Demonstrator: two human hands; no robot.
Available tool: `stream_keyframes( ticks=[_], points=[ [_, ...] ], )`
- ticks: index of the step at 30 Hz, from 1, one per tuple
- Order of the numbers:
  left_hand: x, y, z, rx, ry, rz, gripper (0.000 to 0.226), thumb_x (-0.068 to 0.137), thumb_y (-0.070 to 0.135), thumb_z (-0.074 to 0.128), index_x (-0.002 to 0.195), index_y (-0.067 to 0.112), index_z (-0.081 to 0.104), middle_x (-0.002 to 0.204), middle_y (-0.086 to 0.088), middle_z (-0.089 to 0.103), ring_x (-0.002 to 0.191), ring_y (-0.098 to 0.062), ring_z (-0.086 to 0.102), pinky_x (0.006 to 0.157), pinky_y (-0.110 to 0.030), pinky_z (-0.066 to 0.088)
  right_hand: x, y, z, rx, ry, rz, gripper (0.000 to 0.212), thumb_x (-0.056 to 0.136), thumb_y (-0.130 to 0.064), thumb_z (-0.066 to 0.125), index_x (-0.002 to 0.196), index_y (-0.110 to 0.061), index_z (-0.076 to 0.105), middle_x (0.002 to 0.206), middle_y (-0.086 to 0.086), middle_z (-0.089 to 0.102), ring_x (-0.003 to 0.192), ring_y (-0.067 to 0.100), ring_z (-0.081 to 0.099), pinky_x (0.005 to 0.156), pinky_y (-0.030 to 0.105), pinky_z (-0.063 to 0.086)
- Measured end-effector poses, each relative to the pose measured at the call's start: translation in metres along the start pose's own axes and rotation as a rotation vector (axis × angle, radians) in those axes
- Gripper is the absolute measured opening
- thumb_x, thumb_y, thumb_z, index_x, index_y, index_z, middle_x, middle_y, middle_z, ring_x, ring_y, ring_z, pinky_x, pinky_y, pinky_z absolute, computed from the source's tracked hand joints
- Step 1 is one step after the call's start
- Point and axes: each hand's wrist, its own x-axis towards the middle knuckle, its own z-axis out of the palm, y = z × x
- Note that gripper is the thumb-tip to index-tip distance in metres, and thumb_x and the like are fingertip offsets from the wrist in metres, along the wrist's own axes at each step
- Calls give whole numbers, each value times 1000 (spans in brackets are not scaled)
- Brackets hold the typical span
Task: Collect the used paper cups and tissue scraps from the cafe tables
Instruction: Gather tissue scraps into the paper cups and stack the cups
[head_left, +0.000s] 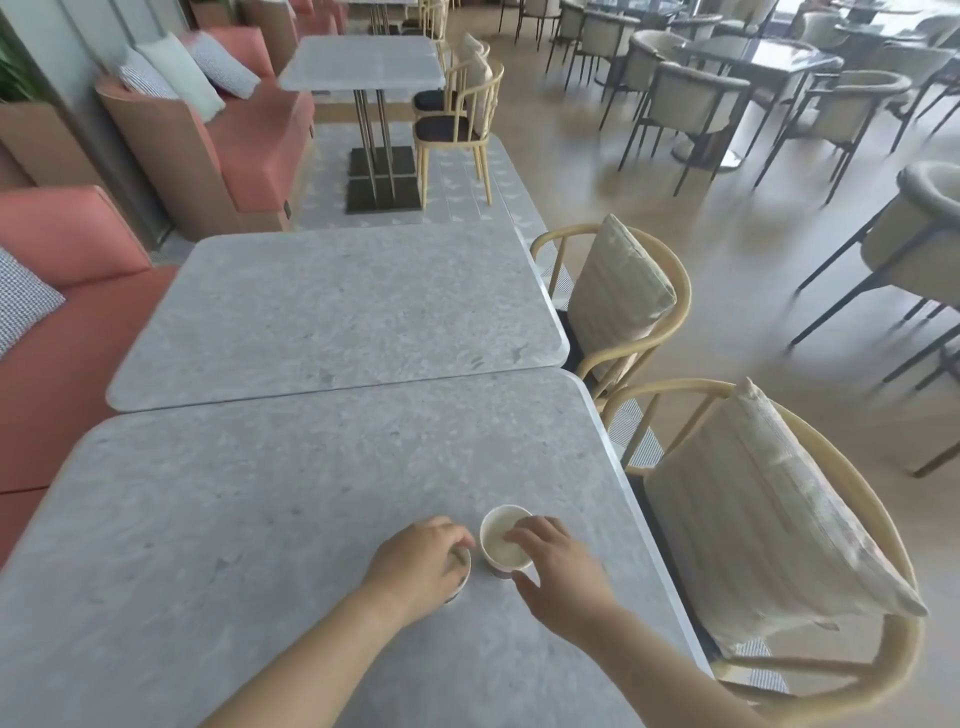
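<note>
Two paper cups stand side by side on the near grey table (260, 519). The right paper cup (500, 545) is white inside and upright. My right hand (556, 564) closes round its rim, fingers on the far edge and thumb on the near side. The left paper cup (461, 574) is mostly hidden under my left hand (421, 561), which covers its top with curled fingers gripping it. No tissue scraps show in this view.
A second grey table (337, 312) adjoins the near one, and a third (363, 62) stands farther back. Wooden chairs with beige cushions (753, 519) line the right edge. Pink sofas (62, 291) run along the left. More chairs and tables fill the far right.
</note>
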Motion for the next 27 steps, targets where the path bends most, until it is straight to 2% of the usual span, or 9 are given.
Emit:
stream_keyframes(
  ticks=[4, 9, 13, 20, 24, 27],
  points=[
    [-8, -5, 11, 43, -44, 2, 16, 82, 36, 55, 97, 33, 55, 106, 15, 59, 99, -10, 57, 77, -29, 50, 1, -1, 8, -74, -106, 39, 29, 87, -25, 53, 116, -26, 55, 124, -10, 51, 119, 16, 40, 92, 26, 33],
    [-14, -9, 22, 198, -99, -15, 21, 86, 31, 51, 107, 31, 54, 112, 9, 62, 101, -20, 59, 79, -30, 47, -6, 1, 11, -130, -128, 102, 21, 85, -14, 50, 100, -23, 61, 113, -6, 57, 108, 19, 46, 84, 27, 34],
    [-16, -4, 24, 239, -99, 14, 18, 88, 28, 45, 104, 27, 55, 109, 5, 62, 98, -24, 60, 75, -29, 44, -19, 2, 10, -110, -74, 147, 24, 84, -12, 45, 101, -21, 60, 107, -4, 58, 102, 21, 48, 77, 26, 33],
    [-10, 37, 13, 163, -12, 116, 26, 81, 23, 47, 103, 33, 56, 108, 10, 63, 99, -17, 59, 73, -29, 45, -53, 6, -16, -5, 31, 221, 22, 86, -14, 46, 101, -21, 60, 106, -6, 59, 103, 18, 48, 64, 25, 34],
    [-14, 74, 14, 128, 35, 235, 25, 81, 26, 51, 104, 35, 56, 105, 12, 62, 92, -14, 59, 67, -25, 40, -87, 13, -44, 74, 152, 239, 23, 85, -13, 49, 100, -23, 62, 104, -8, 60, 100, 16, 49, 66, 30, 45],
    [-23, 110, 21, 66, 45, 339, 26, 79, 25, 55, 103, 35, 57, 103, 14, 63, 89, -12, 60, 70, -28, 47, -125, 21, -67, 99, 267, 237, 21, 85, -12, 52, 98, -24, 63, 101, -8, 62, 96, 17, 51, 70, 34, 49]
  ],
)
